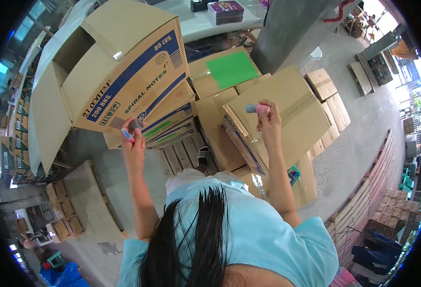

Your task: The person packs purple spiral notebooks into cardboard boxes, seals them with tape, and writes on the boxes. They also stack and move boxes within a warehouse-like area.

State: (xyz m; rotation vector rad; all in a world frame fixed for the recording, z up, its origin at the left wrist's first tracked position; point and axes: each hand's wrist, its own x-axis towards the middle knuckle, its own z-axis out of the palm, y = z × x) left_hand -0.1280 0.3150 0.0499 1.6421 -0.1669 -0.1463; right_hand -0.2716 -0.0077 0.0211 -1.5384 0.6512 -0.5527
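Observation:
My left hand (pixel 135 145) is closed around a small pink-and-blue object (pixel 127 135), with a dark grey round piece (pixel 136 124) at the fingertips; I cannot tell whether these are joined. It is beside the lower edge of a large open carton (pixel 138 71) with blue bands, which stands tilted. Above a closed brown carton (pixel 287 115) on the right, my right hand (pixel 270 128) pinches a short pink cylinder with a grey end (pixel 257 109), held sideways. Whether either hand touches a carton is unclear.
More cartons are stacked ahead, one bearing a green sheet (pixel 232 69). A concrete pillar (pixel 287 33) rises behind them. A white table (pixel 191 26) carries a stack of purple booklets (pixel 225 13). Wooden pallet slats (pixel 184 155) lie by my foot. Stacked boards (pixel 363 186) run along the right.

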